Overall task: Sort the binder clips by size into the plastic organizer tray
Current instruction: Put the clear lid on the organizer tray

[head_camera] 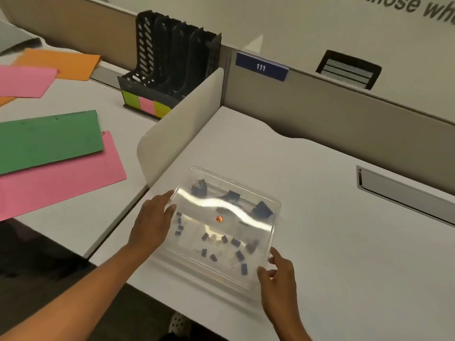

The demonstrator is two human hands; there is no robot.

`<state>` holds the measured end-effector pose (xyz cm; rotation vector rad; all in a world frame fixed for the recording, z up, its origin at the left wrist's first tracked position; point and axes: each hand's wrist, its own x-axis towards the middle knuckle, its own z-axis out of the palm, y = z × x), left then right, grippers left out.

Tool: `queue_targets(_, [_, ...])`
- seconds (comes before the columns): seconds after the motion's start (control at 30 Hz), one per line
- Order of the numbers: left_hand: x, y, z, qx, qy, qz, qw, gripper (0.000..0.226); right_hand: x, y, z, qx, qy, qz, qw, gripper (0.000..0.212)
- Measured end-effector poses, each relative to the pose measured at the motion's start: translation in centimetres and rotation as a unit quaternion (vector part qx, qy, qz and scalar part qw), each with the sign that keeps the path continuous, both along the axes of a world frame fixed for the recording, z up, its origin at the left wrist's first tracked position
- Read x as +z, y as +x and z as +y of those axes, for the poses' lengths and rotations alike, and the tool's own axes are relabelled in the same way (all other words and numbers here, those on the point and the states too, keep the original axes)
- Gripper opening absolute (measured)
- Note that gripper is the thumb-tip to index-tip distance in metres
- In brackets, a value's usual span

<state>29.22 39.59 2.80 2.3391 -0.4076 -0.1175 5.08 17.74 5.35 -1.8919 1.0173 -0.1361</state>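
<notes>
A clear plastic organizer tray (277,202) lies on the white desk (332,254), with glare across its top and a small red dot (219,219) in the middle. Three large dark binder clips (263,209) sit in its far part. Several small dark binder clips (235,241) are scattered in its near part. My left hand (152,222) grips the tray's left edge. At the near right corner, my right hand (278,276) pinches the rim between thumb and fingers.
A low white divider (182,129) stands just left of the tray. Beyond it are green (49,139), pink (61,173) and orange folders, a black file rack (172,62) and sticky notes (147,104). A cable slot (403,193) lies to the right.
</notes>
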Motion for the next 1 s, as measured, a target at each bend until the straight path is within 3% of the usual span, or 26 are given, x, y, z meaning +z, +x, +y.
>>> queue_targets(0.3, [-0.6, 0.8, -1.1, -0.016, -0.007, 0.070, 0.997, 0.048, -0.8, 1.5, 1.0, -0.049, 0.002, 0.062, 0.997, 0.041])
queue_targets(0.5, [-1.1, 1.4, -1.1, -0.032, 0.023, 0.116, 0.992, 0.055, -1.7, 1.9, 2.8, -0.066, 0.015, 0.117, 0.991, 0.069])
queue_targets(0.63, [-0.8, 1.3, -1.2, -0.026, 0.008, 0.141, 0.990, 0.055, -2.1, 2.4, 2.0, -0.066, 0.030, 0.138, 0.988, 0.058])
queue_targets(0.8, [-0.7, 2.0, -0.8, -0.048, 0.010, 0.185, 0.981, 0.054, -2.0, 2.3, 0.6, -0.024, 0.069, 0.151, 0.986, 0.063])
queue_targets(0.9, [0.0, 3.8, -0.7, -0.048, 0.056, 0.217, 0.973, 0.053, -0.9, 2.8, -1.5, -0.063, 0.042, 0.110, 0.991, 0.056])
queue_targets(1.0, [1.3, 6.6, -2.5, -0.019, 0.067, 0.149, 0.986, 0.050, 1.1, 5.5, -4.9, -0.105, -0.040, 0.034, 0.993, 0.051])
